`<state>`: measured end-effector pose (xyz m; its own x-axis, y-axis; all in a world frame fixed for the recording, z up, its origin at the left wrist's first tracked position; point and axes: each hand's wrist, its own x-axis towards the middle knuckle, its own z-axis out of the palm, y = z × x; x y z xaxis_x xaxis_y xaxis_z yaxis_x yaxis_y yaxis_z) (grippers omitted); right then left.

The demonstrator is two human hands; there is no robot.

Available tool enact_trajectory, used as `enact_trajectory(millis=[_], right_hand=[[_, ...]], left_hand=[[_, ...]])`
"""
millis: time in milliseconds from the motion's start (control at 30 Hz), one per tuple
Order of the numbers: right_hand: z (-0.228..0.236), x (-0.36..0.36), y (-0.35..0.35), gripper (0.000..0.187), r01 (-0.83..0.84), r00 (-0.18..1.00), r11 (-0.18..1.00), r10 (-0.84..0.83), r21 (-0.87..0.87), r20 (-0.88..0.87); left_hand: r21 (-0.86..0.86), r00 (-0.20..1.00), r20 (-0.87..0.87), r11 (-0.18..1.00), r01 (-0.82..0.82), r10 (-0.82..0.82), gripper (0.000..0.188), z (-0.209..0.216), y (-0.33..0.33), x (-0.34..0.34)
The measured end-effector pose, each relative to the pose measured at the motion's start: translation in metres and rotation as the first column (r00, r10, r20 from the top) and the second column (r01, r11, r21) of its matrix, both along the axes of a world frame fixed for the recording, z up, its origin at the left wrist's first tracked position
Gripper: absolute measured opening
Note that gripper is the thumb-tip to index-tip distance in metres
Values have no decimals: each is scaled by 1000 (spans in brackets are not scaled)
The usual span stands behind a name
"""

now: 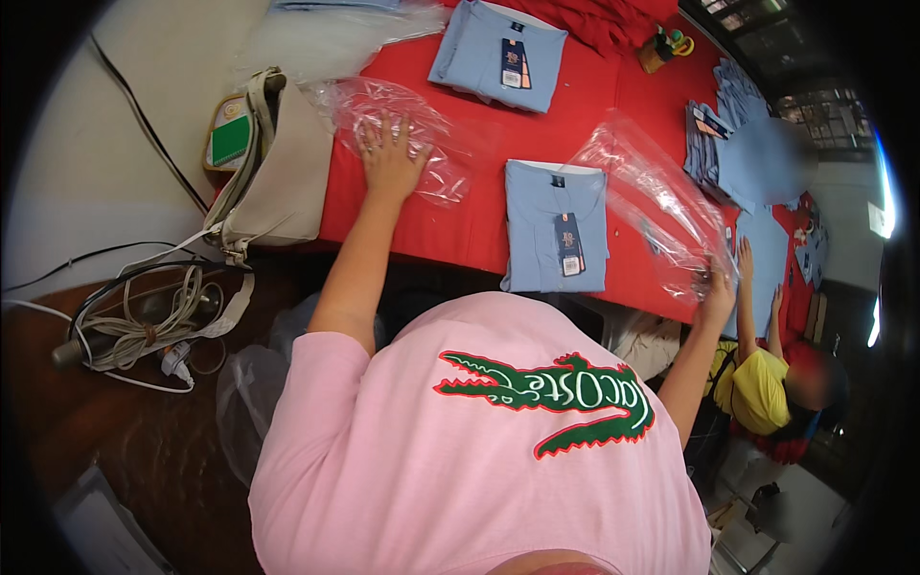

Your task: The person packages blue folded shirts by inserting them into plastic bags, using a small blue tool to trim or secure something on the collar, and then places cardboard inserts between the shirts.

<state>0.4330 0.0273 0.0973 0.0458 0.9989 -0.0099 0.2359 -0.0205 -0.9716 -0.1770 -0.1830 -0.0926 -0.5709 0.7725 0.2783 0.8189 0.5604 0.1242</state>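
Note:
My left hand (391, 165) lies flat with fingers spread on a crumpled clear plastic bag (439, 139) at the table's left side. On the right, my right hand (716, 295) grips the near end of another clear plastic bag (644, 177), which stretches away over the table. Between my hands, close to the front edge, rests a folded light blue shirt (533, 225) with a dark hang tag (569, 244) on its front. A second folded blue shirt (479, 53), also tagged, lies farther back.
A red cloth (431, 230) covers the table. A cream handbag (292, 168) stands at its left edge, above bundled cables (144, 331). A cup with scissors (661, 50) and stacked blue garments (704, 153) are at the right. Another person in yellow (762, 393) works there.

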Motion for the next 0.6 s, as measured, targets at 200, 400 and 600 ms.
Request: enact_trajectory(millis=[200,400,600], right_hand=[[27,12,-36,38,84,937,983,-133,-164,-323],[-36,51,-59,52,49,810,964,-192,-262,-553],[-21,-30,-94,51,-42,653,955,-196,-294,-731]], left_hand=[[-114,970,209,988,-101,123,83,3,-11,-63],[611,861,439,788,-77,-256,41,92,-2,52],[225,-818,572,946,235,67,80,102,20,252]])
